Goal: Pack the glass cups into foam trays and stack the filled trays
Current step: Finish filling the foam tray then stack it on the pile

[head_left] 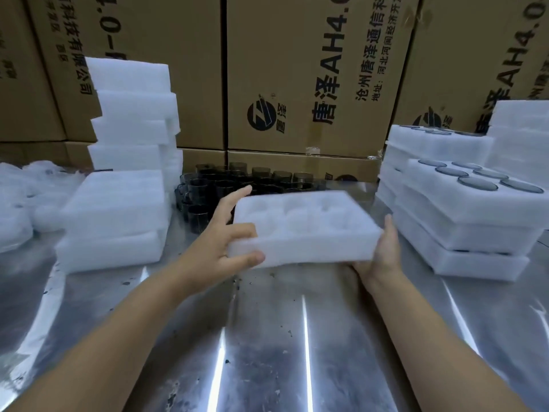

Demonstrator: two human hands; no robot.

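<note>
Here, hands grip unfilled foam tray.

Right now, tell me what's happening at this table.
A person holds an empty foam tray over the metal table: the left hand grips its left end, the right hand cradles its right end. No cups are in it yet. Dark glass cups stand grouped behind it. Filled trays are stacked at the right, empty trays at the left.

White foam tray at centre; dark smoky glass cups at 12 o'clock; silvery desk; brown cartons printed with black lettering behind.
</note>
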